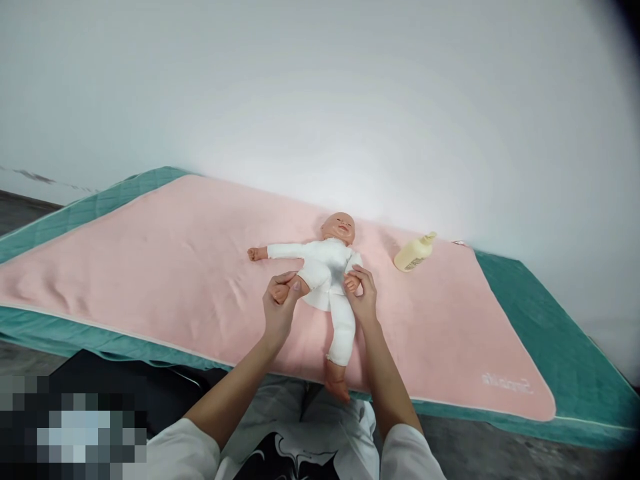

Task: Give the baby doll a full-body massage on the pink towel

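View from above of a doll point(327, 255) handled with two bare hands. The doll lies on its back near the middle of a pink mat point(165, 260), its head point(342, 227) toward the white wall point(320, 100) and its legs toward the person. The hands are apart, one on each side of the doll's body. The left hand point(277, 313) is closed around the lower part of one leg, beside the foot point(280, 293); this leg is bent outward. The right hand point(367, 300) grasps the doll's small hand point(352, 284), with thumb and fingers on opposite sides of it. The other arm point(286, 251) extends sideways over the mat; the other leg point(343, 330) points straight toward the person, its foot at the mat's near edge. A pale yellow pump bottle point(413, 255) is on the mat, beyond the right hand and apart from the doll. Teal quilted bedding point(530, 300) shows beneath the mat, whose near corner bears white lettering point(507, 383). White sleeves point(410, 453) cover the upper arms.
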A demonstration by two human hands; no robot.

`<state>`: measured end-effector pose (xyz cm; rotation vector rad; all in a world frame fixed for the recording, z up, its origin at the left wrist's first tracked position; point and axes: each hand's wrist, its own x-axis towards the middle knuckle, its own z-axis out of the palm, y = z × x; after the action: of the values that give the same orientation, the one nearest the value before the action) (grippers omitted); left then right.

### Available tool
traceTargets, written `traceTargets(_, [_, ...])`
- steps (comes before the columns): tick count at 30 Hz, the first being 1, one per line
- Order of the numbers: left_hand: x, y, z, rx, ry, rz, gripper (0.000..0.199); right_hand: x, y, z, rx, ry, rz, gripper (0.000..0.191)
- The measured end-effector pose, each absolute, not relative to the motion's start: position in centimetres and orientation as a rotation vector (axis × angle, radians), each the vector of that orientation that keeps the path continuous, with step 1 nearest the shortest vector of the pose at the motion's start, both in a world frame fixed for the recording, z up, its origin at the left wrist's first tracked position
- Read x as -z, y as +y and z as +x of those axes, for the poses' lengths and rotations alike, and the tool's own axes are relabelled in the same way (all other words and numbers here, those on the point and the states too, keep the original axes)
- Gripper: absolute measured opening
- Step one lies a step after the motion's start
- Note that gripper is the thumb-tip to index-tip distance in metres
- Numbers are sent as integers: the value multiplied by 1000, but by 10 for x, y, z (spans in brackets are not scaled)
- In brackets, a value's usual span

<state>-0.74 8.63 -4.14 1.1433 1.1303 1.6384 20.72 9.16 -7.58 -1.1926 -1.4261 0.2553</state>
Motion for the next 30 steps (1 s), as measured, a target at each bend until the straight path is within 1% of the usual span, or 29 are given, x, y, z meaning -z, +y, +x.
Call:
traceTargets(9, [41, 89, 3, -1652, 1120, 1162, 33, 72, 92, 205, -259, -1439, -1251, 27])
traceTargets(13, [41, 87, -5, -1632, 1127, 1157, 32, 66, 92, 208, -261, -1318, -1256, 26])
traceTargets(18, [46, 79, -28, -1630, 1149, 1192, 35, 62, 100, 224, -395, -985, -1236, 42])
traceTargets(21, [55, 72, -45, -1612, 1169, 1202, 36, 65, 107, 242, -428, -832, -1193, 49])
traceTargets(25, [71, 61, -66, -1616, 1166, 1223, 34, 75, 117, 270, -515, -628, -1168, 64])
traceTargets(27, [75, 55, -76, -1607, 1203, 1248, 34, 83, 120, 284, -571, -520, -1188, 66])
traceTargets(30, [76, 46, -87, -1563, 1306, 1287, 34, 97, 123, 302, -629, -437, -1261, 61])
